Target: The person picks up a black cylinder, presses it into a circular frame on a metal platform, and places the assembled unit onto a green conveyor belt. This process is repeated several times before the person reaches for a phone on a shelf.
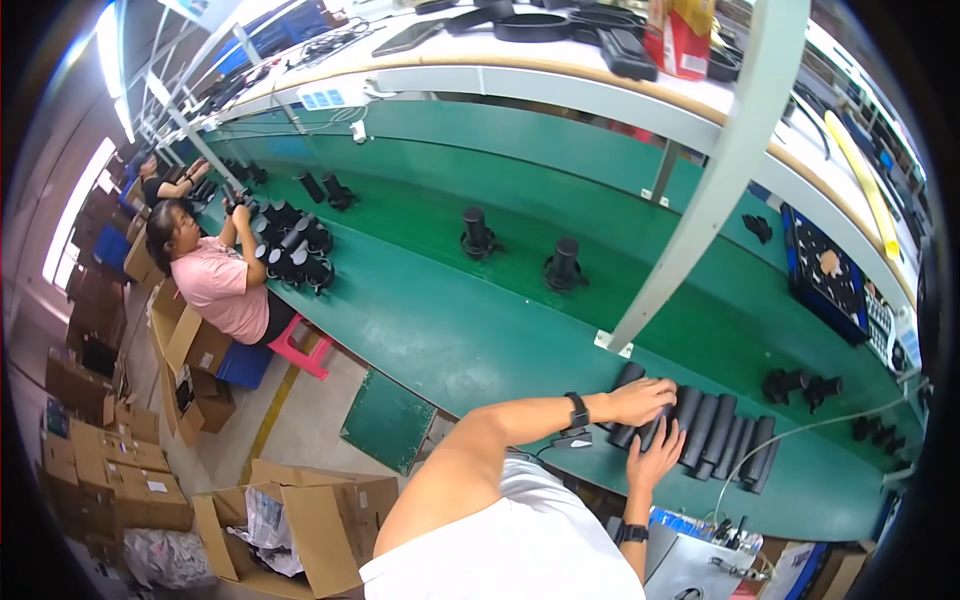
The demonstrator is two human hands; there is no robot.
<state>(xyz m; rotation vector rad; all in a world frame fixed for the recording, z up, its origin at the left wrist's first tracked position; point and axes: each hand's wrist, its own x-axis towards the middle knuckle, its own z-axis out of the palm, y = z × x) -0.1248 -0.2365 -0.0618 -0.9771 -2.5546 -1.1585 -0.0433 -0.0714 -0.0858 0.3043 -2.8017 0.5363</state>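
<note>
Black cylinders (714, 436) lie side by side in a row on the green workbench (440, 330), in front of me. My left hand (642, 402) reaches in from the left, its fingers curled over the upper end of a black cylinder near the row's left end. Lower down, my right hand (654, 458) has its thumb and fingers on either side of the same cylinder's near end. That black cylinder (649, 433) is partly hidden between my hands. Each wrist wears a black band. Further cylinders lie on both sides of my hands.
A pale metal post (690, 220) rises from the bench. Black cylinders on round bases (566, 266) stand along its back. At left, a person in pink (215, 270) handles black parts beside a cluster of them. An open carton (330, 530) sits below; a metal box (700, 565) stands near my right arm.
</note>
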